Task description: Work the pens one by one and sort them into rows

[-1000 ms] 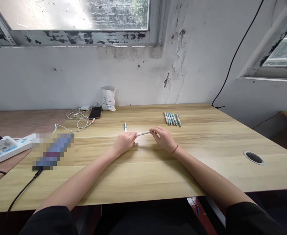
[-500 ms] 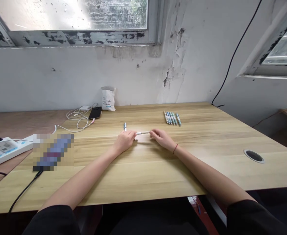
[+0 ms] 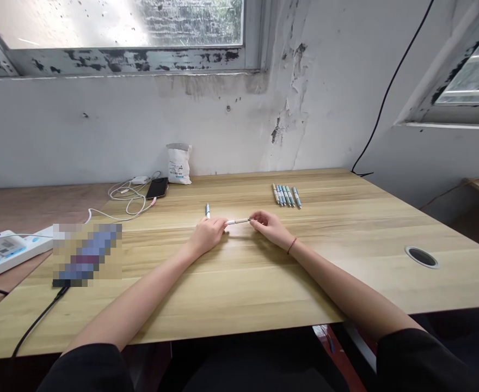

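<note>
two bare hands meet around one white and tan pen [image 3: 238, 221], which is a little way above the wooden table [image 3: 243, 288] or on it; i can't tell which. the left hand [image 3: 207, 234] pinches the white end with its fingers close together. the right hand [image 3: 269, 227] has narrow fingers too, and they hold the other end by the tip. the pen lies almost sideways, with its right end a bit higher. a red string [image 3: 292, 246] goes around the right wrist. from the held pen, a blue and white pen [image 3: 207, 210] is near ten o'clock, just past the left hand, and its near end is hidden. a row of pens [image 3: 286, 196] is at two o'clock, and the last pen on the right sits a bit apart. a black phone [image 3: 157, 188] with a white cord [image 3: 131, 206] and a white packet [image 3: 179, 164] are toward ten o'clock, farther back. a blurry thing [image 3: 87, 255] is near nine o'clock. a round hole [image 3: 422, 257] is between three and four o'clock.
</note>
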Demonstrator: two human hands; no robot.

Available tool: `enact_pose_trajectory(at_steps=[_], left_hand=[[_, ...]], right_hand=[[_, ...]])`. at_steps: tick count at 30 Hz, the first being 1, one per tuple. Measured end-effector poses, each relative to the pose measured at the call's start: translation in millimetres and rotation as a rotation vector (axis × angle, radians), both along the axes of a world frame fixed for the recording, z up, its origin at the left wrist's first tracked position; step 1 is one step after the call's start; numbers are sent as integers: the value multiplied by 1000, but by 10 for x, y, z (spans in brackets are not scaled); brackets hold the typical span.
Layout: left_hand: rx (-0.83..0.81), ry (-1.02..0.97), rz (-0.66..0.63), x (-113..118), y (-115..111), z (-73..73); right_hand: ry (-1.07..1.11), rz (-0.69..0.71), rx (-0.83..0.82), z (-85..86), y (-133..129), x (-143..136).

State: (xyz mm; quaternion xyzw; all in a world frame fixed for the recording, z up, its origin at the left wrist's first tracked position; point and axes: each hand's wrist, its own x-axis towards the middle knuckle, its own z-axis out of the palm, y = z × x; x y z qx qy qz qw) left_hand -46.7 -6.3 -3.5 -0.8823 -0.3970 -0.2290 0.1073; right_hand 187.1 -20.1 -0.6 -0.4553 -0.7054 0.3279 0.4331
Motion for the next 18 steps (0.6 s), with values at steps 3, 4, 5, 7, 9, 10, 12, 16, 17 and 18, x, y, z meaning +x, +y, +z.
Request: enact_pose_trajectory(at_steps=[3,4,5,7,9,10,12,16,17,18], left_hand=[[-7,3,5,4,4,4],[-12,5,6,5,6,3],[-16,7,6,5,8,3],[-18,8,4,6,9,0],[-17,2,5,7,7,0],[-17,0,7,8,5,1],[-17,-5,12,9,1,4],[-25,-6,16,9,0,8],[-29,-7,19,8,3,6],[-32,-9,22,7,6,3]], right_hand=[[-3,-33,18,5,-3,-3],[-26,-39,11,11,-6,-4],[-50,-43,2,17,-10,-6],[-87,-44,-11,21,-14,-8],[-77,-44,-1,12,-11,-9],[-57,-43,7,3,-7,-8],[-8,-36,17,-17,5,-6],[57,-26,10,-49,30,-5],[69,-26,6,-55,35,-5],[81,-28,1,-59,39,-5]])
